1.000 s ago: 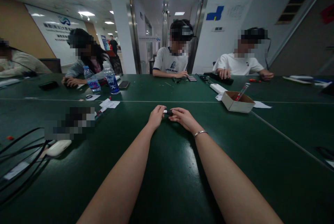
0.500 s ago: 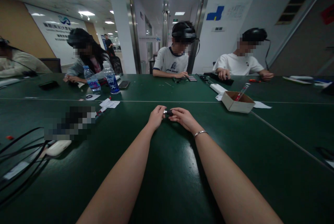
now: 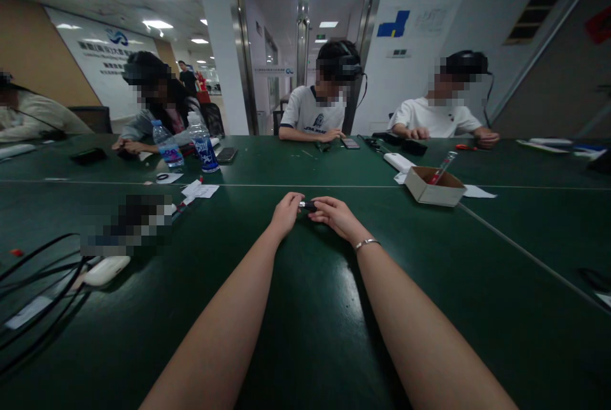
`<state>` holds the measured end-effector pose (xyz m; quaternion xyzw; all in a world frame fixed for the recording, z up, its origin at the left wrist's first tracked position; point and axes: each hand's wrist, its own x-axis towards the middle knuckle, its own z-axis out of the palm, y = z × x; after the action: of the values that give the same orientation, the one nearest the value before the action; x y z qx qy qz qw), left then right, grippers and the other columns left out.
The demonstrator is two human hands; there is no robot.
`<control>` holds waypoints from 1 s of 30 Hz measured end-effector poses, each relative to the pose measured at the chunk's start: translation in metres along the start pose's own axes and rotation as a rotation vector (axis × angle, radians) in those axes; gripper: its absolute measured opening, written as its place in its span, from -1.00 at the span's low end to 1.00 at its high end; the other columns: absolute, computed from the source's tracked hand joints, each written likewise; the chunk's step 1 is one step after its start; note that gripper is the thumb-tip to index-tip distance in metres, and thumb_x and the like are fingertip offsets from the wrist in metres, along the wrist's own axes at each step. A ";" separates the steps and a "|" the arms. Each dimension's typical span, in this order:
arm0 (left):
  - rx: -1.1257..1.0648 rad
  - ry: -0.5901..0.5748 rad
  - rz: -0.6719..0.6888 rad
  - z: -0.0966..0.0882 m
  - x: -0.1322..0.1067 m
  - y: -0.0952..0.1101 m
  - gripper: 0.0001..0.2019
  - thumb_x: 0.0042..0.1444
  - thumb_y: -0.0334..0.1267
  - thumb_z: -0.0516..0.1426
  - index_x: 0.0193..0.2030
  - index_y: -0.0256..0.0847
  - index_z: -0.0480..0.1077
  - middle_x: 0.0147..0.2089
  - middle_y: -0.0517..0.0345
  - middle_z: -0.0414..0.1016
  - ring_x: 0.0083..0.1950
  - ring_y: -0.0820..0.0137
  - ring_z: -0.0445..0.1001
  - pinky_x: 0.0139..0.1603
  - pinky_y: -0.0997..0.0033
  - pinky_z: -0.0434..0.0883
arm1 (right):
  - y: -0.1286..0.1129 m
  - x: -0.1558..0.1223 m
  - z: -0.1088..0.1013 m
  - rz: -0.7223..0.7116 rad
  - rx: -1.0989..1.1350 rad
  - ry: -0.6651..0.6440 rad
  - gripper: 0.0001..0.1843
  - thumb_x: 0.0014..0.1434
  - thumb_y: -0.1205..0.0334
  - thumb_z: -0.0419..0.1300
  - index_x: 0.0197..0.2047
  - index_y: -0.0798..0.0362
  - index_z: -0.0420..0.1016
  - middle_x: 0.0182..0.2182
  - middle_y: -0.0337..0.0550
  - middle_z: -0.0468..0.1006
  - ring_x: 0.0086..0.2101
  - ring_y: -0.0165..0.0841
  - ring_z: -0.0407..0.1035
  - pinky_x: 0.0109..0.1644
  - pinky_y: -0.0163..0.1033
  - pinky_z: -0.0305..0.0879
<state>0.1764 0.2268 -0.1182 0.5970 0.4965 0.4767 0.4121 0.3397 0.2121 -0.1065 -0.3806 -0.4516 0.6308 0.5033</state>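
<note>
Over the green table [image 3: 305, 295], straight ahead of me, a small black stick-shaped object with a silver section [image 3: 308, 205] lies between my two hands. Its exact kind is too small to make out. My left hand [image 3: 286, 214] is closed, with thumb and fingers pinching the silver end. From the other side my right hand [image 3: 337, 214] grips the black end in its fingertips. A silver bracelet [image 3: 367, 244] circles my right wrist. The fingers hide both ends of the object.
Right of my hands stands an open cardboard box [image 3: 435, 192] holding a red-and-clear stick. Two water bottles [image 3: 204, 146] stand ahead left, near paper slips [image 3: 200, 190]. Black cables [image 3: 45, 289] and a white device [image 3: 107, 271] lie at left. Several people sit opposite.
My hands and the object between them look almost unchanged. Across the table at right, a person's hand has come off a black item. A standing person in the far background has shifted left.
</note>
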 end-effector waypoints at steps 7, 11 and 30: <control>-0.023 -0.023 -0.029 0.000 -0.002 0.003 -0.74 0.12 -0.29 0.01 -0.07 -0.20 0.39 -0.41 0.20 0.32 -0.51 0.52 0.25 -0.54 0.57 0.19 | -0.001 0.000 0.002 0.010 0.005 0.013 -0.92 0.21 0.51 0.17 -0.23 0.19 0.44 -0.43 -0.10 0.58 -0.49 -0.40 0.52 -0.37 -0.40 0.51; -0.013 -0.031 0.006 0.001 -0.001 0.001 -0.74 0.13 -0.28 0.01 -0.07 -0.22 0.39 -0.43 0.20 0.32 -0.51 0.53 0.24 -0.53 0.59 0.19 | -0.001 0.000 0.001 0.011 0.001 0.004 -0.92 0.19 0.47 0.22 -0.22 0.17 0.44 -0.44 -0.12 0.58 -0.48 -0.39 0.53 -0.36 -0.40 0.51; -0.005 -0.062 0.088 0.001 -0.002 0.001 -0.70 0.18 -0.16 -0.04 -0.18 -0.24 0.45 -0.57 0.25 0.23 -0.56 0.50 0.19 -0.52 0.53 0.14 | 0.001 0.001 -0.001 -0.001 0.001 -0.014 -0.92 0.18 0.47 0.23 -0.22 0.18 0.46 -0.45 -0.10 0.57 -0.49 -0.40 0.51 -0.36 -0.39 0.50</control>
<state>0.1770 0.2251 -0.1180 0.6318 0.4556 0.4769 0.4072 0.3402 0.2136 -0.1077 -0.3757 -0.4550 0.6334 0.5006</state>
